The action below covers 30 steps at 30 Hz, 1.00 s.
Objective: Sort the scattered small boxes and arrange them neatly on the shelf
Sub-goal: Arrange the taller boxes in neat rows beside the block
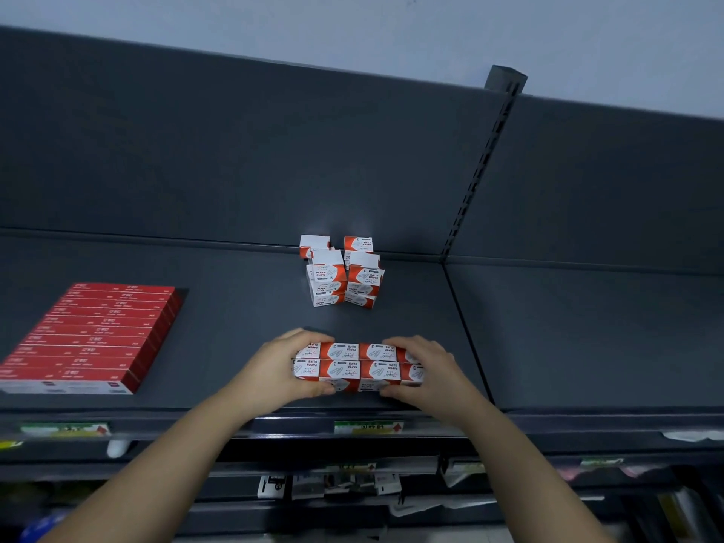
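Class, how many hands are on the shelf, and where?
2. The left hand grips the left end of the box block; the right hand grips its right end. No others show.

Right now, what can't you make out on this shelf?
Head view only.
Ends of the block of paper clip boxes: covered by the left hand and right hand; count unclear.
Back of the rear stack: hidden by its front boxes.
Print on the red boxes: too small; the frame's left edge cuts them.
Text on the price labels: blurred.
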Tool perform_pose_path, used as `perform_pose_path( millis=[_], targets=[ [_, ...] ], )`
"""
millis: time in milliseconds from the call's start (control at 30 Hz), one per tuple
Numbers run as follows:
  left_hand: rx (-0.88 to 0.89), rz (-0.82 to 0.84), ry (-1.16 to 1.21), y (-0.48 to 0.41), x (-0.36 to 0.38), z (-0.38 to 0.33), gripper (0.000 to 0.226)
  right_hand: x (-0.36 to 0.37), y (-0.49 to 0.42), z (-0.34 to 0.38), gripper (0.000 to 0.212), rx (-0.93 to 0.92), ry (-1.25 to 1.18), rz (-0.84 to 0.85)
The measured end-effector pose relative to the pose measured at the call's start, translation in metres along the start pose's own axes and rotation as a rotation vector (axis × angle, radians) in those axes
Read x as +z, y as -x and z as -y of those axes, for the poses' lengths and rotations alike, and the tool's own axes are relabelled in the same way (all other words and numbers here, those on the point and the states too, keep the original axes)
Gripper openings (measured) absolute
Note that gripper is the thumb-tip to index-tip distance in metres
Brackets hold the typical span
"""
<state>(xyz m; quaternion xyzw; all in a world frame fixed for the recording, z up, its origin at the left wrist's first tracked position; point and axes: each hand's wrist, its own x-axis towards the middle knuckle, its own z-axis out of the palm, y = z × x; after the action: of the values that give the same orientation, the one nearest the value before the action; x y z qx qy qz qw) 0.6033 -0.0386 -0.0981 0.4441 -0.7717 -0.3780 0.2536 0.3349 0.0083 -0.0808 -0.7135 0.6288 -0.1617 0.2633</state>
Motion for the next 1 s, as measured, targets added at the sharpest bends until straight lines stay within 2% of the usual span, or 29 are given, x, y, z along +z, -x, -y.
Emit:
perform_pose_path(
  millis=[100,167,233,333,400,467,567,767,867,1000],
  targets=[
    [-0.005,0.040,0.008,0.001,-0.006,-0.002,0.080,-0.008,0.004,0.001,0.073,0.016,-0.068,0.056],
    [-0.021,0.051,0.047,0.001,-0.015,-0.004,0.088,-0.016,0.006,0.001,0.072,0.014,-0.206,0.034],
    [-0.024,0.029,0.064,-0.002,-0.025,-0.005,0.086,-0.025,0.004,0.002,0.066,0.025,-0.275,-0.030],
    [-0.019,-0.055,0.065,-0.017,-0.042,-0.007,0.072,-0.037,-0.012,0.007,0.054,0.038,-0.114,-0.109],
    [-0.016,-0.102,0.002,-0.034,-0.050,-0.010,0.054,-0.041,-0.029,0.015,0.052,0.034,0.055,-0.093],
    [-0.018,-0.121,-0.098,-0.055,-0.055,-0.012,0.046,-0.042,-0.047,0.025,0.054,0.038,0.147,-0.072],
    [-0.059,-0.108,-0.237,-0.083,-0.056,-0.012,0.050,-0.040,-0.073,0.040,0.057,0.046,0.215,-0.048],
    [-0.170,-0.055,-0.428,-0.104,-0.042,-0.015,0.073,-0.019,-0.100,0.045,0.068,0.085,0.265,-0.062],
    [-0.164,-0.061,-0.474,-0.103,-0.040,-0.010,0.067,-0.012,-0.100,0.043,0.069,0.100,0.278,-0.061],
    [-0.153,-0.112,-0.432,-0.101,-0.042,0.000,0.056,-0.010,-0.101,0.040,0.057,0.112,0.206,-0.139]
  ],
)
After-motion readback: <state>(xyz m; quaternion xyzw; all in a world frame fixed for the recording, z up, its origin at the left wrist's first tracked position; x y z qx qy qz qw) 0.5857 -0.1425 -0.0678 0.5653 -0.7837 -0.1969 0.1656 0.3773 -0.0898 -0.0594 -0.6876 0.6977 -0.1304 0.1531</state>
